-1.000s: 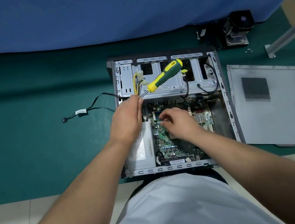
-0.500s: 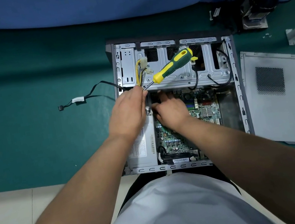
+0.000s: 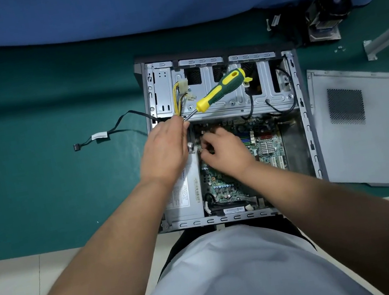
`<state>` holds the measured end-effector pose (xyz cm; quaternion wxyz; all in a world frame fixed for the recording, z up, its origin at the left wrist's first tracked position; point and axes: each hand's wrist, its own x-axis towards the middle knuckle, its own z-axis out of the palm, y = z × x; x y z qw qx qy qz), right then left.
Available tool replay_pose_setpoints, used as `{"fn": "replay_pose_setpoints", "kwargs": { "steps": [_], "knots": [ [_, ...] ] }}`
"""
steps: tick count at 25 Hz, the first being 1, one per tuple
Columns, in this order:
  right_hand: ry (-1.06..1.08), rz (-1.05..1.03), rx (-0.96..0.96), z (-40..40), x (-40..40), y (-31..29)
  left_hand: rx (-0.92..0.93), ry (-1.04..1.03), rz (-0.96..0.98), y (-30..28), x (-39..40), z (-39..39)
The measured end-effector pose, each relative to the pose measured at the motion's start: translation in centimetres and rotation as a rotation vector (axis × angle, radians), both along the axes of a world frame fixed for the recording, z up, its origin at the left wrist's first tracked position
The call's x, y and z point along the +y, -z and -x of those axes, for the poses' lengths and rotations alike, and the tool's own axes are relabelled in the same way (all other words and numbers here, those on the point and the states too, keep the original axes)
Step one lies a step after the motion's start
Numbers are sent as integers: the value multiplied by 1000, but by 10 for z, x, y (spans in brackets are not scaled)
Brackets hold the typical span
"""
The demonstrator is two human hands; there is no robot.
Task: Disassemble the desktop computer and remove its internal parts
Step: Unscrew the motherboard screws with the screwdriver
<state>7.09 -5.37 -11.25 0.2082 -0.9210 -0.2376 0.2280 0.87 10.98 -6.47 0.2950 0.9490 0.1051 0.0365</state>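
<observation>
My left hand [image 3: 165, 150] was closed on the metal shaft of the screwdriver [image 3: 221, 90], pinching it near the tip so that the yellow-and-green handle stuck out far and to the right over the drive cage [image 3: 220, 90]. My right hand [image 3: 225, 149] lay curled, fingers down, on the far-left part of the motherboard [image 3: 263, 145]; whether it gripped a plug or only pressed there I could not tell, since the fingertips were hidden.

The case [image 3: 242, 215] lay open on the green mat [image 3: 47, 160] right in front of me, its side panel [image 3: 366, 124] set off just to the right. The power supply [image 3: 183, 193] was in the near-left corner, partly under my left wrist.

I judged the main risk to be the screwdriver: held by the shaft, with the heavy handle swinging free, it could slip and drop onto the board or cage, or its tip could scrape the board while my attention was on the other hand. Pulling a connector at an angle could bend pins or flex the board, which looked mounted in place.

The yellow wire bundle [image 3: 180, 95] ran just beside my left fingers, so a tug could catch it. The loose black cable [image 3: 117, 127] trailed left across the mat, and I thought a forearm could catch it. A few tiny screws [image 3: 340, 49] lay far right, easy to scatter or lose.
</observation>
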Motion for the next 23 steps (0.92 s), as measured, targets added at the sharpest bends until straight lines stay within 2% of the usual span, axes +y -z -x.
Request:
{"fn": "replay_pose_setpoints", "kwargs": {
  "steps": [3, 5, 10, 14, 19, 23],
  "knots": [
    [237, -240, 177, 11, -23, -26, -14, -2, 27, -2, 0, 2],
    [327, -338, 228, 15, -40, -44, -31, -24, 88, -3, 1, 4],
    [515, -542, 238, -11, -87, -89, -81, 3, 169, -19, -25, -27],
    [593, -581, 168, -58, -137, -116, -112, 76, 226, -29, -71, -93],
    [887, -746, 271, -123, -196, -106, -79, 82, 203, -7, -103, -157],
    [1010, -671, 346, -173, -219, -62, -40, 44, 162, 12, -109, -165]
  ]
}}
